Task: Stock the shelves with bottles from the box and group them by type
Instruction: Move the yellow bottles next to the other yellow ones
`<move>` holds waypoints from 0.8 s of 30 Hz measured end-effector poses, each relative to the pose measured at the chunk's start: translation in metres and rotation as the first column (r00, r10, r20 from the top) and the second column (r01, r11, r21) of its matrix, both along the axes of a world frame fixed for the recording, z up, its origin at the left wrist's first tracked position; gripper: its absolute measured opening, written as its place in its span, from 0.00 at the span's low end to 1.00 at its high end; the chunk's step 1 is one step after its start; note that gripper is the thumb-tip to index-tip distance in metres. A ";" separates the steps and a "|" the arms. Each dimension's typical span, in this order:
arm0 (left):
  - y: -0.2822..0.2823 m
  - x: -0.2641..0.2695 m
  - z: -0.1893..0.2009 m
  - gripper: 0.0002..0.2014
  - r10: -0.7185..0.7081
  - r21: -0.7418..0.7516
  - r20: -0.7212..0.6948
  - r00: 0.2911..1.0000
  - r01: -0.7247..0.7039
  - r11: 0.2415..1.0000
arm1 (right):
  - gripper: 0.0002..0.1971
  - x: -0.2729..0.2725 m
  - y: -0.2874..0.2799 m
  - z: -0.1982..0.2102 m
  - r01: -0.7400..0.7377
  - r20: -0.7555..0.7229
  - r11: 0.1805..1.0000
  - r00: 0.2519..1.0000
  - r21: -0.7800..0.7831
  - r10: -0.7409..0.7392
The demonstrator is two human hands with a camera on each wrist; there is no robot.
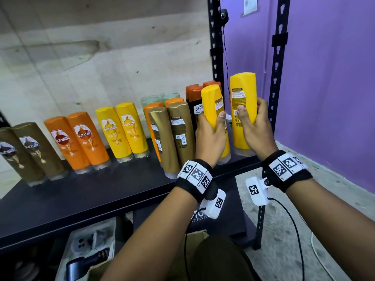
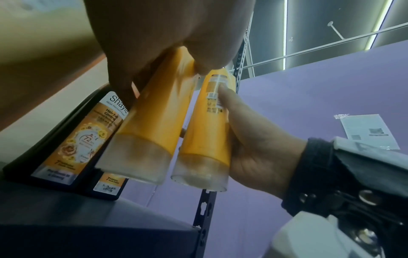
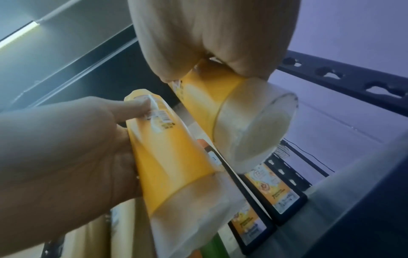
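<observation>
In the head view my left hand (image 1: 211, 128) grips a yellow bottle (image 1: 212, 102), cap down, its back label facing me. My right hand (image 1: 252, 118) grips a second yellow bottle (image 1: 242, 92) just to the right, held a little higher. Both are over the right end of the black shelf (image 1: 101, 191). The left wrist view shows the two yellow bottles (image 2: 154, 122) (image 2: 207, 131) side by side with clear caps, off the shelf surface. In the right wrist view, the right hand's bottle (image 3: 220, 94) is above the left hand's bottle (image 3: 170, 157).
On the shelf stand pairs of bottles: brown (image 1: 26, 149), orange (image 1: 77, 138), yellow (image 1: 123, 128), gold (image 1: 172, 134), pale green (image 1: 160, 98) behind, and black ones with orange caps (image 1: 194, 102). Black rack uprights (image 1: 278, 78) flank the right end. A lower shelf holds a tray of items (image 1: 91, 250).
</observation>
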State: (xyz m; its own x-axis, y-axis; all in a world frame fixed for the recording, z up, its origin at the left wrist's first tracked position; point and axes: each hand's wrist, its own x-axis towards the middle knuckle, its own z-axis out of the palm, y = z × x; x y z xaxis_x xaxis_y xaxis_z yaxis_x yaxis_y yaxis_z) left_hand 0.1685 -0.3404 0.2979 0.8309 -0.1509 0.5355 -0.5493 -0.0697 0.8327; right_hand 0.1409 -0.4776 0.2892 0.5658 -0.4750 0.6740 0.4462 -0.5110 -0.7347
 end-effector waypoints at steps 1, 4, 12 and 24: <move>0.004 -0.003 0.000 0.18 0.001 -0.016 0.010 1.000 -0.001 1.000 | 0.22 -0.005 0.004 0.002 -0.005 0.012 1.000 1.000 0.008 0.005; 0.015 -0.015 0.001 0.16 -0.005 -0.071 0.057 0.998 0.009 0.997 | 0.21 -0.018 0.015 0.007 -0.024 0.035 0.999 0.999 0.035 0.023; 0.053 -0.038 0.002 0.13 0.025 -0.152 0.128 0.991 -0.006 0.988 | 0.24 -0.040 0.058 0.017 -0.097 0.059 0.995 0.994 0.038 0.095; 0.147 -0.044 0.012 0.20 0.209 -0.198 0.143 0.967 -0.179 0.964 | 0.24 -0.040 0.153 0.021 -0.248 0.122 0.969 0.962 0.017 0.244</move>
